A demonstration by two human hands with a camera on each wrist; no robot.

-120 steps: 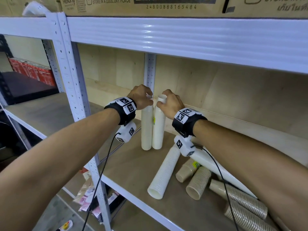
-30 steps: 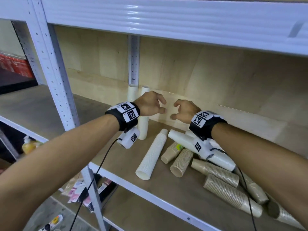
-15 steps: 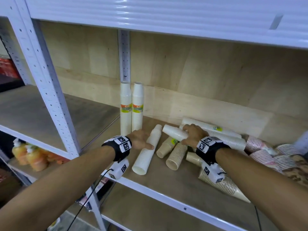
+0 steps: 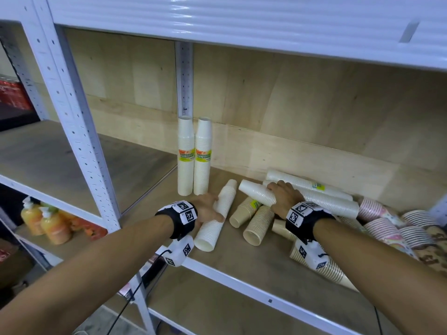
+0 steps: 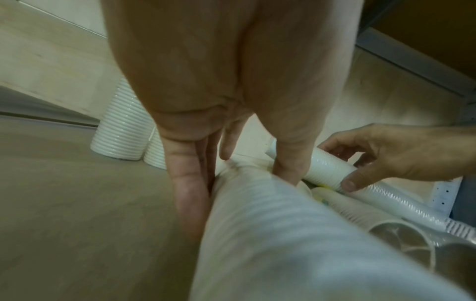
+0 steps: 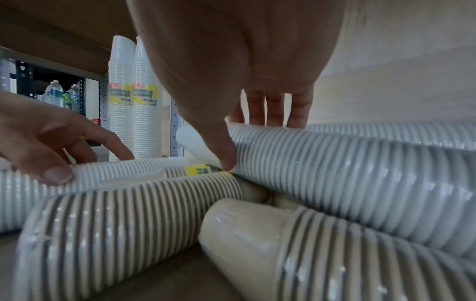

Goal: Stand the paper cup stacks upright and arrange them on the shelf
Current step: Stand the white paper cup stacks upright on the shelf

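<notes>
Two white paper cup stacks [image 4: 186, 155] [image 4: 202, 155] with yellow labels stand upright side by side at the back left of the wooden shelf [image 4: 242, 267]. My left hand [image 4: 208, 209] grips a white stack [image 4: 217, 223] that lies with its open end toward the front; in the left wrist view the fingers [image 5: 190, 183] lie along one side and the thumb on the other. My right hand [image 4: 284, 197] grips a second lying white stack [image 4: 257, 194], thumb [image 6: 225, 156] in front and fingers over the top. A third white stack [image 4: 302, 183] lies behind it.
Brown cup stacks [image 4: 258, 224] lie between and under my hands, and more [image 4: 333, 272] lie below my right wrist. Patterned cup stacks [image 4: 396, 228] are heaped at the right. A white upright post [image 4: 72, 122] stands at the left, with bottles [image 4: 48, 221] on a lower shelf.
Both hands came down from the two upright stacks to lying white stacks. Over the last half second the left thumb and the right fingers have closed round them.
</notes>
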